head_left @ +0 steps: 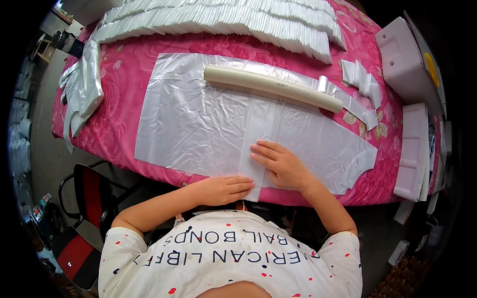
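Observation:
A wide stack of thin, translucent white plastic bags or sheets (pixel 189 119) lies flat and wrinkled in front of me. Across its middle runs a narrow folded plastic strip (pixel 258 116), whose near end reaches past the table's front edge. My left hand (pixel 226 190) rests at that near end, fingers stretched out together, their tips on the strip. Farther up, my right hand (pixel 278 164) lies flat with its fingers extended over the strip's right side. Neither hand is wrapped round anything. A long pale tube (pixel 273 88) lies crosswise on the far part of the plastic.
A pink flowered cloth (pixel 124 89) covers the table. Rows of folded white plastic (pixel 218 22) line the far side. Loose plastic bags (pixel 84 92) hang at the left edge; smaller strips (pixel 361 82) lie right. White foam boxes (pixel 412 64) stand at right, a red-and-black chair (pixel 94 193) at left.

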`<state>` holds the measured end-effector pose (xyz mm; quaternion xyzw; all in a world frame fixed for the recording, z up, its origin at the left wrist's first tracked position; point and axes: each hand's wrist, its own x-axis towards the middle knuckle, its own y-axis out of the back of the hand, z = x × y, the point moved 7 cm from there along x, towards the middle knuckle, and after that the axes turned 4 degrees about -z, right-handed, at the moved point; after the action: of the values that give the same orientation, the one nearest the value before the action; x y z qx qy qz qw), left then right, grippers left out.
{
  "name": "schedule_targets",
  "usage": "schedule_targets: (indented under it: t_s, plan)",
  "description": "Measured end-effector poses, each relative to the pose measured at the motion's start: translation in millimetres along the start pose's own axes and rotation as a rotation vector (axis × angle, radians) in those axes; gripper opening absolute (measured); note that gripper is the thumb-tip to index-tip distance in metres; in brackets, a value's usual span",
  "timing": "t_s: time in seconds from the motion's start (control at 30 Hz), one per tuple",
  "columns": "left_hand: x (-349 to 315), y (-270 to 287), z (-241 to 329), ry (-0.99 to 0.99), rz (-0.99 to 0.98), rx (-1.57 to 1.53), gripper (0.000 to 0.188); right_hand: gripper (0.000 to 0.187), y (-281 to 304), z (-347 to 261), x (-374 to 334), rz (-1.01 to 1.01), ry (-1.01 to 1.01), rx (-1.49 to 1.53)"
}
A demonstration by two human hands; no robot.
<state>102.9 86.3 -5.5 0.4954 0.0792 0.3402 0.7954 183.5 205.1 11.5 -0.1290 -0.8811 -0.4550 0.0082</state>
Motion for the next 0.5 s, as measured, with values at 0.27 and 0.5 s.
schedule_targets:
  t_s: [0.27,0.5]
  plan:
    - [7,40,-11,0.051,0.271,-0.026,0.045,0.038,-9,-10,-13,0.233,-0.105,-0.108]
    - [16,38,-49,0.362,0.303,0.122,0.053,0.030,7,1,-9,0.318,-0.141,-0.095]
